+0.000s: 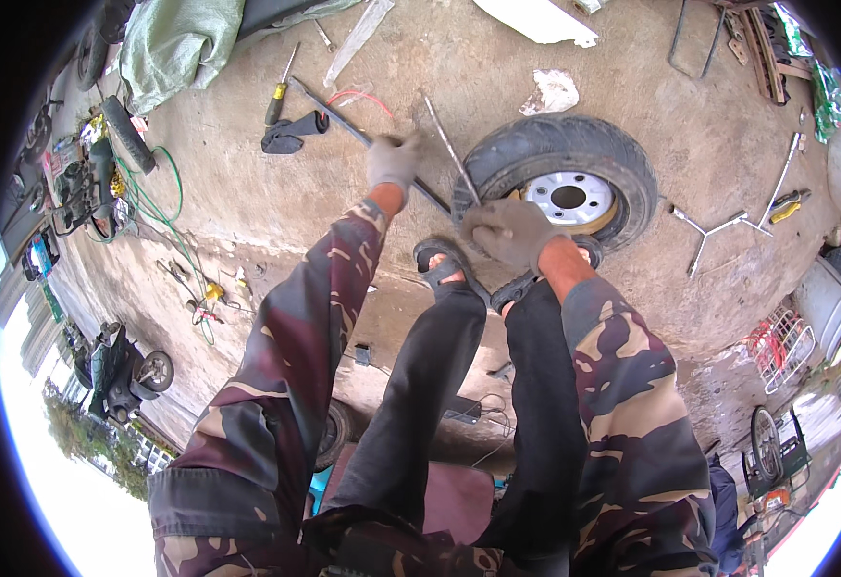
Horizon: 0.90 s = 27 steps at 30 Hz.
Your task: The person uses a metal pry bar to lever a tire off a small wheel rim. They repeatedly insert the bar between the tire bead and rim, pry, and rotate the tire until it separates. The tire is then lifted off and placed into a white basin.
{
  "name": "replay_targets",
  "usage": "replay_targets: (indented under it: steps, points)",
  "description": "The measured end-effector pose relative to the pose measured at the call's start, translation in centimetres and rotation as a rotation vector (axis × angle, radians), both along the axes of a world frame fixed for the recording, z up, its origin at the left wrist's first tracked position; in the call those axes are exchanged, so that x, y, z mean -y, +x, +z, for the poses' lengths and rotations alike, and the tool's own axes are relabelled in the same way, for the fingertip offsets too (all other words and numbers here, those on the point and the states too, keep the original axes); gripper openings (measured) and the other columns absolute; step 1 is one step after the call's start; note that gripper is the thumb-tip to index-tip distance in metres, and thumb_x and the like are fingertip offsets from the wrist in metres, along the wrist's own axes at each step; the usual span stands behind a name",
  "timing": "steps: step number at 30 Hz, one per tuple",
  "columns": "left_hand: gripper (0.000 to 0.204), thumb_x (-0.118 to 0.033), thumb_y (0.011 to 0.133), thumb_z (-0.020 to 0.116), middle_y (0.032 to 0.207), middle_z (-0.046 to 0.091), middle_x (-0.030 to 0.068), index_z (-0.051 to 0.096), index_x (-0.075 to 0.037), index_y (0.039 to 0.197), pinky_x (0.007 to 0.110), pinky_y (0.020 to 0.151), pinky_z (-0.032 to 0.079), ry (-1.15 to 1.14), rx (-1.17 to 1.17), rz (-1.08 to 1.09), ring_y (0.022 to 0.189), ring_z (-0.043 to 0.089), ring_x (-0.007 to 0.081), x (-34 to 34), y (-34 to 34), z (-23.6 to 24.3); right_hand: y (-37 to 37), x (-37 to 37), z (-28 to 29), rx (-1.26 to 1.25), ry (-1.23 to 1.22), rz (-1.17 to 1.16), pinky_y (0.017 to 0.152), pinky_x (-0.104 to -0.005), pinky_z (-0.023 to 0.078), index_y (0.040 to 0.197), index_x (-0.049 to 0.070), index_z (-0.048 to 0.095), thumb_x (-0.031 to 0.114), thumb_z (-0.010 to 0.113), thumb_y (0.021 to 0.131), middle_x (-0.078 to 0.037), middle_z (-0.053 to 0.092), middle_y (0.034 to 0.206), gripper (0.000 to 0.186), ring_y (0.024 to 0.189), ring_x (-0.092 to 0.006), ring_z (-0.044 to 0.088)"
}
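Note:
My left hand (392,163), gloved in grey and somewhat blurred, is closed around a long dark pry bar (336,115) that slants above the ground toward the wheel. My right hand (512,231), gloved alike, grips the lower end of a thin metal tire lever (447,139) at the tire's left edge. A black tire (560,139) lies flat on the ground around a white steel rim (584,195) with a centre hole and several bolt holes. The right glove covers the tire's lower left part. My sandalled feet stand just below the wheel.
Left of the pry bar lie a yellow-handled screwdriver (274,104) and a dark cloth (294,135). A lug wrench (712,229) and another yellow-handled tool (788,205) lie to the right. A green hose (175,188) runs at left; a white crumpled scrap (551,91) lies beyond the tire.

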<state>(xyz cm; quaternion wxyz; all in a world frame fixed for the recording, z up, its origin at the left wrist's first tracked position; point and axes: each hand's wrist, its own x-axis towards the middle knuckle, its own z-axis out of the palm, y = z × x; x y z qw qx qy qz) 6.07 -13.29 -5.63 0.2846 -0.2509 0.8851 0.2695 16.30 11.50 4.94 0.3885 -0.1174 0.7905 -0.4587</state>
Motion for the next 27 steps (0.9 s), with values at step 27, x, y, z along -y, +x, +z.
replay_targets:
  steps: [27]
  points:
    - [0.022, -0.018, 0.104, 0.065, 0.088, 0.070, 0.0117, 0.060, -0.001, 0.117, 0.034, 0.060, 0.062, 0.864, -0.113, 0.404, 0.073, 0.074, 0.0234, 7.0, 1.6, 19.9, 3.0, 5.9, 14.8, 0.205, -0.003, -0.285, 0.095, -0.0513, 0.057, 0.139, 0.004, 0.058, 0.046, 0.062, 0.106, -0.026, 0.068, 0.126, 0.054, 0.107, -0.0431, 0.073]
